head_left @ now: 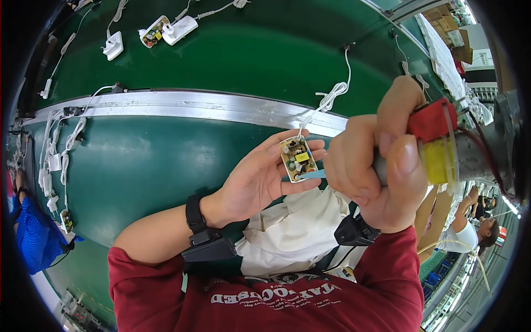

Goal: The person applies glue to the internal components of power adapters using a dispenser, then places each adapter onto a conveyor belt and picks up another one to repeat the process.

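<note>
Palm up, my left hand (251, 180) holds an uncased power adapter (297, 158), with its fingers behind and beside the white shell. Its circuit board faces up, with a yellow-wrapped part in the middle, and a white cord leaves its far end. My right hand (381, 160) is wrapped round a grey tube-shaped glue dispenser (467, 157) with a yellow band and a red block under the thumb and index finger. The dispenser's blue tapered nozzle (316, 174) reaches over the near end of the board; whether it touches cannot be made out.
A metal rail (193, 106) crosses the green bench (138, 171). Beyond it lie a closed white adapter (180, 30) and another open one (154, 32). Corded adapters (54, 161) hang together at left. A person in blue (38, 235) is at far left; another person (467, 232) is at right.
</note>
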{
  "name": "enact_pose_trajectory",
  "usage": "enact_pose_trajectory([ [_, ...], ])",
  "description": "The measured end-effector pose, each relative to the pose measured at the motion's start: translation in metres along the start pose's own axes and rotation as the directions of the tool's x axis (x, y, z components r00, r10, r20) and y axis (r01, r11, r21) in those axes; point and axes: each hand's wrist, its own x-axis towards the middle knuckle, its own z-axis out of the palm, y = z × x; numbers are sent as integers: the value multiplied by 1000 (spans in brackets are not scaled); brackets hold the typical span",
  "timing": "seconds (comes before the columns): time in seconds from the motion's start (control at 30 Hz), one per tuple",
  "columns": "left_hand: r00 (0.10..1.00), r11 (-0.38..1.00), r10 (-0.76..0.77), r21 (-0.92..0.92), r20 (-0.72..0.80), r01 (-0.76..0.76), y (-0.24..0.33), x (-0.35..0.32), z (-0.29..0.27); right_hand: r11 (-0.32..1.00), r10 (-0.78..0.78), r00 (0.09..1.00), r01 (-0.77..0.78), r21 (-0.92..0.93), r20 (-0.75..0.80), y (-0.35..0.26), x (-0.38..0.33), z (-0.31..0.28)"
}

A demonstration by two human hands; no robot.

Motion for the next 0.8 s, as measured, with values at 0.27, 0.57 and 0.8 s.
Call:
enact_pose_trajectory([
  [0.27, 1000, 1000, -6, -1, 4, 6, 0, 5, 2, 999, -21, 998, 23, 36, -51, 3, 1, -5],
  [0.57, 995, 946, 15, 321, 103, -47, 25, 74, 1, 989, 39, 996, -26, 146, -85, -20, -4, 12],
  [0.8, 910, -571, 181, 793, 372, -210, 48, 154, -1, 986, 49, 994, -32, 164, -100, -23, -3, 16],
])
